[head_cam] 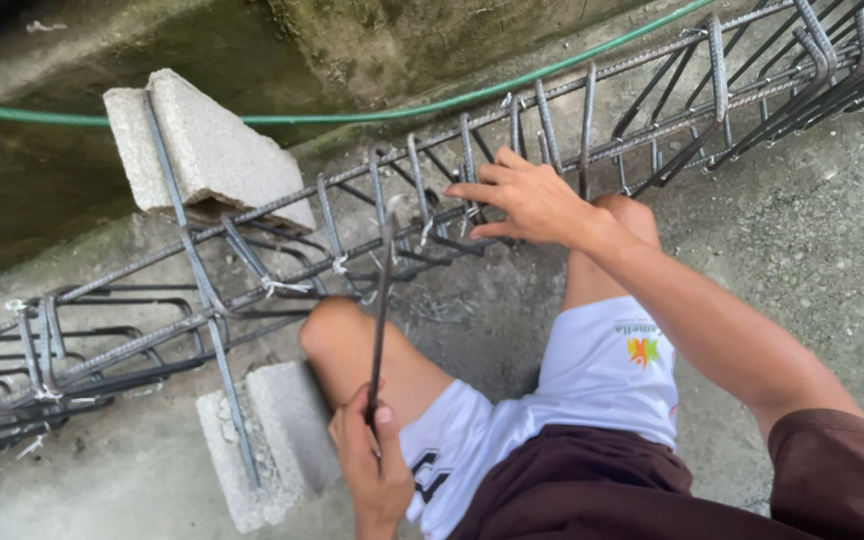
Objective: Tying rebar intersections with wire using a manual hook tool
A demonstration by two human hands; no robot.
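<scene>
A long rebar cage (372, 215) is lying across the concrete floor (812, 250), its long axis running from the lower left up to the upper right, with stirrups spaced along the straight bars and pale tie wire (282, 287) knotted at several crossings. It is resting on two grey concrete blocks — one (207, 150) tilting on the far side, the other (267, 440) lying near the person's left knee — and a loose straight bar (202, 300) is leaning across both blocks, crossing the cage at a steep angle. Behind the cage a green hose (372, 112) is running along the foot of a stained, mossy wall (72, 190). The person is squatting just beside the cage in white shorts (592, 380) and a brown shirt (832, 470), knees up close to the steel. The left hand (372, 460) is curling its grip shut round the lower end of a thin dark hooked tying tool (380, 320), which is standing nearly upright with its tip reaching into the cage near a tie. The right hand (522, 200) is stretching forward on an extended arm, palm down, its grip loose with fingers spread and resting on the cage's upper bars, closing on nothing.
</scene>
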